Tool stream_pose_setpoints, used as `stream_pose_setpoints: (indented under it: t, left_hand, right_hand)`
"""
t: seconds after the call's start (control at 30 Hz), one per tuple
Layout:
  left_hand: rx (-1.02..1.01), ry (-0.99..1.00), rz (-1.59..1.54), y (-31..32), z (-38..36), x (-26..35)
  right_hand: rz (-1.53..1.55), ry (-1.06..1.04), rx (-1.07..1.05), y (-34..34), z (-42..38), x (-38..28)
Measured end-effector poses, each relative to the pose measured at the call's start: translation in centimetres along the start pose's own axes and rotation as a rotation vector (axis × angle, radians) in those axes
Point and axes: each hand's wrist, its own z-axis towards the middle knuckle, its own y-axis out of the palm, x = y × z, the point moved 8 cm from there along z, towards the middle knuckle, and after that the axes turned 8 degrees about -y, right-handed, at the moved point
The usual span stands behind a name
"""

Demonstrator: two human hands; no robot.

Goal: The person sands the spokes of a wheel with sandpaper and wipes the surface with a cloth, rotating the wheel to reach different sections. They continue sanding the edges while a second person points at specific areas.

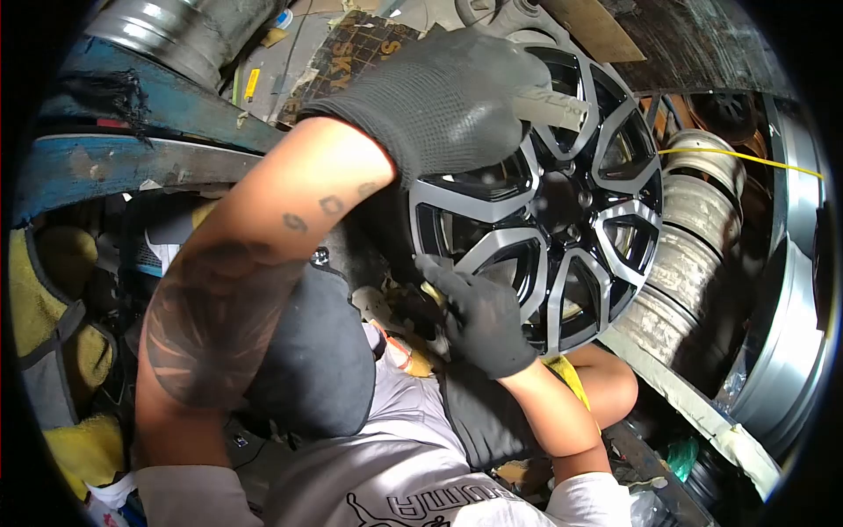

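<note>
A black wheel with silver-faced spokes stands tilted in front of me. My left hand, in a dark glove, reaches over its upper left part. Its fingers are closed on a flat grey strip with faint markings, which lies over the upper spokes. My right hand, also gloved, is at the lower left edge of the wheel. Its fingers are curled near a small yellowish piece, too small to name. The left fingertips are partly hidden.
Stacked worn rims stand right of the wheel, behind a pale ledge. A yellow cord crosses above them. Blue beams run at upper left, below a metal cylinder. A dark rounded pad lies by my left arm.
</note>
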Motion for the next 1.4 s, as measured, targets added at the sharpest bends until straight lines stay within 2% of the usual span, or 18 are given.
stream_pose_setpoints:
  t: [0.07,0.2,0.3,0.37,0.4,0.5,0.53,0.57,0.63,0.67,0.77,0.87,0.97,1.07,1.17,1.2,1.3,1.4]
  left_hand:
    - [0.093,0.059,0.026,0.0,-0.3,-0.2]
    - [0.058,0.003,-0.069,0.7,0.5,-0.8]
    - [0.172,0.370,0.045,1.2,0.7,0.2]
    - [0.208,0.426,-0.048,0.4,1.0,-0.9]
    - [0.224,0.459,-0.090,-0.1,1.1,-0.8]
    - [0.023,0.216,-0.106,0.7,2.5,-1.9]
    - [0.232,0.457,-0.068,0.7,1.7,-1.6]
    - [0.153,0.322,-0.065,0.3,2.1,-2.1]
    - [-0.023,0.046,-0.078,-0.2,1.8,-2.3]
    - [-0.032,0.037,-0.149,0.1,1.9,-2.0]
    - [-0.067,0.011,-0.166,-0.5,1.6,-2.1]
    - [0.014,-0.055,-0.098,0.8,2.4,-2.9]
    - [0.017,-0.014,-0.006,2.3,2.7,-2.2]
    - [0.085,0.104,0.022,2.3,2.9,-1.6]
    - [-0.045,-0.071,-0.042,2.0,2.4,-2.5]
    - [-0.037,-0.061,-0.044,2.0,2.4,-2.5]
    - [-0.008,-0.011,-0.036,2.0,2.5,-2.5]
    - [0.017,0.028,-0.010,2.0,2.4,-2.5]
  right_hand:
    - [-0.019,0.047,-0.082,0.1,-0.4,0.1]
    - [-0.003,0.001,0.023,-0.1,0.1,-0.5]
    - [0.061,0.131,-0.078,0.4,-0.6,0.7]
    - [0.136,-0.004,0.146,-0.1,0.2,1.0]
    - [0.266,0.032,0.188,-0.4,0.1,1.8]
    - [0.763,0.297,0.360,-1.5,-1.3,3.0]
    - [0.666,0.338,0.370,-2.1,-2.3,3.6]
    - [0.715,0.372,0.418,-2.4,-2.8,4.1]
    - [0.774,0.476,0.356,-1.5,-4.3,5.7]
    - [0.852,0.505,0.342,-1.0,-4.7,5.7]
    - [1.154,0.544,0.325,0.5,-4.5,5.4]
    - [1.510,0.538,0.337,1.3,-3.6,3.8]
    - [1.756,0.439,0.285,1.4,-3.0,2.4]
    - [1.733,0.545,0.167,1.9,-3.7,3.0]
    - [1.750,0.524,0.162,1.2,-2.7,1.1]
    - [1.661,0.573,0.305,1.3,-2.9,1.9]
    - [1.008,0.629,0.214,1.3,-4.2,4.9]
    - [0.361,0.197,0.166,-2.3,-1.0,1.3]
